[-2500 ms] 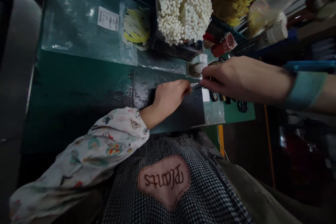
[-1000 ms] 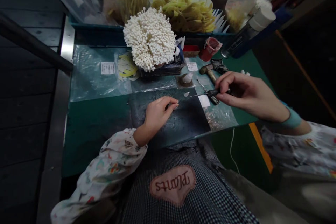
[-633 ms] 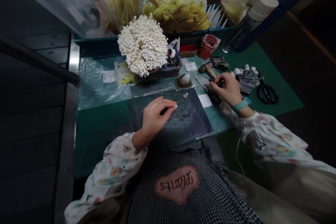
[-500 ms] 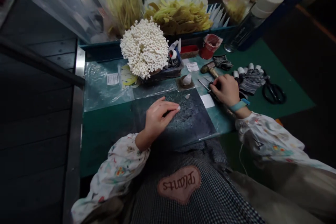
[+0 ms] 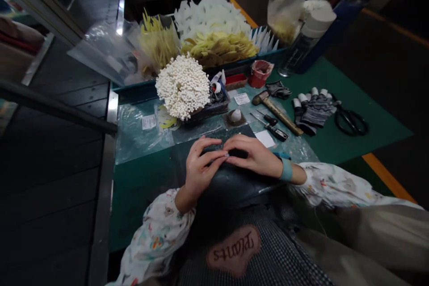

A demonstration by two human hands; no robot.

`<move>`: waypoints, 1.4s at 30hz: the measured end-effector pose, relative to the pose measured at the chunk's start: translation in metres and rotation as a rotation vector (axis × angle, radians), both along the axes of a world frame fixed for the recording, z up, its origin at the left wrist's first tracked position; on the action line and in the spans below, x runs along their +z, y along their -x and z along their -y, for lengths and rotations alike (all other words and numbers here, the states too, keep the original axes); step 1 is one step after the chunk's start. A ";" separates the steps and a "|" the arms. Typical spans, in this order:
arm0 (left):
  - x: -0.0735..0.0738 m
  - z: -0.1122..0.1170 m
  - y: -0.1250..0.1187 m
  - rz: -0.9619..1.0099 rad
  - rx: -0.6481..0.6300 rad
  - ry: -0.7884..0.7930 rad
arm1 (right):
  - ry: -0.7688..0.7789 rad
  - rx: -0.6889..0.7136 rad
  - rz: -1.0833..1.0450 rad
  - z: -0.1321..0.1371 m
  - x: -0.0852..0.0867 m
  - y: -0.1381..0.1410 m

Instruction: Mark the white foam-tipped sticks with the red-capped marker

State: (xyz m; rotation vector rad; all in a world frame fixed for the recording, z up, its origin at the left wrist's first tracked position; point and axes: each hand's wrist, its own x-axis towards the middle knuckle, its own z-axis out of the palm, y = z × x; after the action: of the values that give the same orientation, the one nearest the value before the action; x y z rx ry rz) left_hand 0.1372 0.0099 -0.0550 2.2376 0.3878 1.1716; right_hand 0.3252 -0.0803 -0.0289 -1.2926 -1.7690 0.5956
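Over the dark work mat (image 5: 187, 145), my left hand (image 5: 201, 167) pinches a small whitish piece (image 5: 227, 155) between thumb and fingertips. My right hand (image 5: 256, 155) meets it from the other side, thumb and forefinger closed at the same piece. The piece is too small to identify, and the fingers partly cover it. Just behind the hands stands a small white nozzle-tipped bottle (image 5: 236, 116) on a brown square base. A black-handled screwdriver (image 5: 276, 132) and a shorter black-handled tool (image 5: 270, 119) lie beyond my right hand.
A hammer (image 5: 279, 114), grey gloves (image 5: 313, 109) and black scissors (image 5: 351, 120) lie to the right. Behind are a bunch of white beaded stems (image 5: 182, 87), a red pot (image 5: 260, 73), a bottle (image 5: 306, 35) and a bin of yellow and white petal-like pieces (image 5: 217, 47).
My right hand has left the tools by the hammer and come left to my left hand's fingertips. The left hand still holds the whitish piece. The view has shifted, showing more background.
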 end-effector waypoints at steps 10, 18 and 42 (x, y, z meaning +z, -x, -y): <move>0.001 0.003 0.001 0.076 0.106 0.192 | -0.084 -0.414 0.044 -0.077 0.044 -0.085; 0.003 0.000 0.000 0.045 0.082 0.139 | 0.005 -0.765 0.380 -0.179 0.000 -0.146; 0.004 -0.001 -0.003 0.071 0.079 0.307 | 0.021 -0.275 0.285 -0.042 0.012 -0.091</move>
State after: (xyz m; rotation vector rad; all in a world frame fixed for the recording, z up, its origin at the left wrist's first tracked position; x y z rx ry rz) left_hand 0.1401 0.0105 -0.0505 1.9271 0.5896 1.1424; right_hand 0.4159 -0.0380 -0.0167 -1.6664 -1.7676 0.2856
